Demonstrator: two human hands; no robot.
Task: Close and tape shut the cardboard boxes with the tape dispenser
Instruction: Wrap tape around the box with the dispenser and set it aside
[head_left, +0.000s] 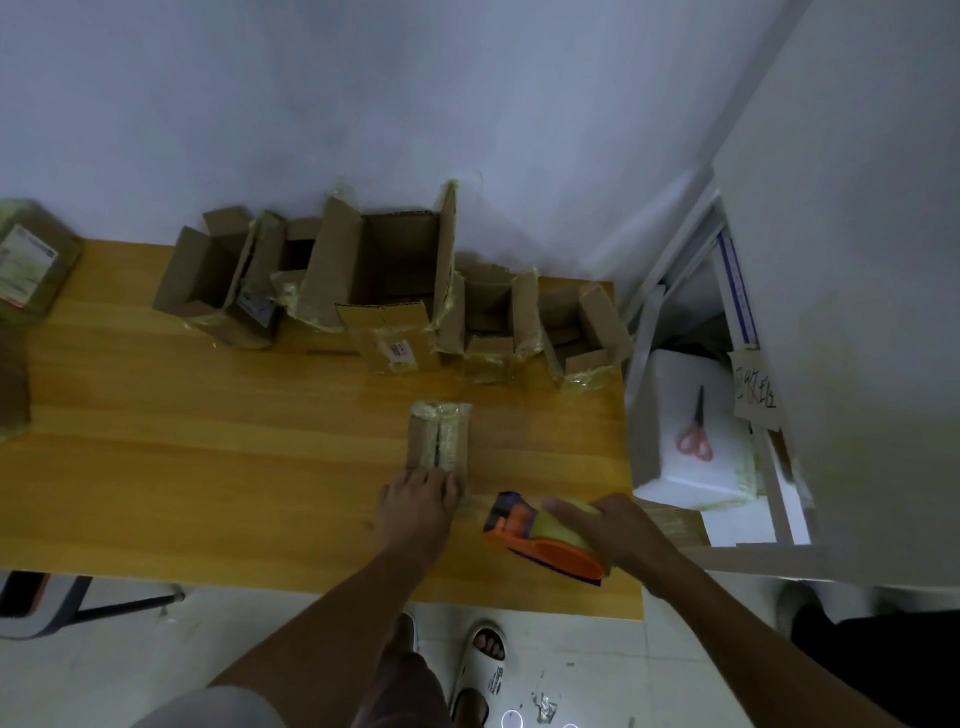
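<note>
A small closed cardboard box (439, 434) lies on the wooden table (208, 467), its flaps meeting along a middle seam with old yellowish tape on them. My left hand (418, 501) presses on the box's near end with straight fingers. To its right my right hand (608, 525) grips the orange and purple tape dispenser (545, 540) with its yellowish tape roll, resting on the table. Several open cardboard boxes (384, 270) stand in a row along the wall.
More boxes (31, 260) sit at the table's left edge. Right of the table a white foam box (685, 467) carries orange-handled scissors (696, 436), beside a white shelf unit (857, 312). A chair base (78, 603) and my sandalled feet show below.
</note>
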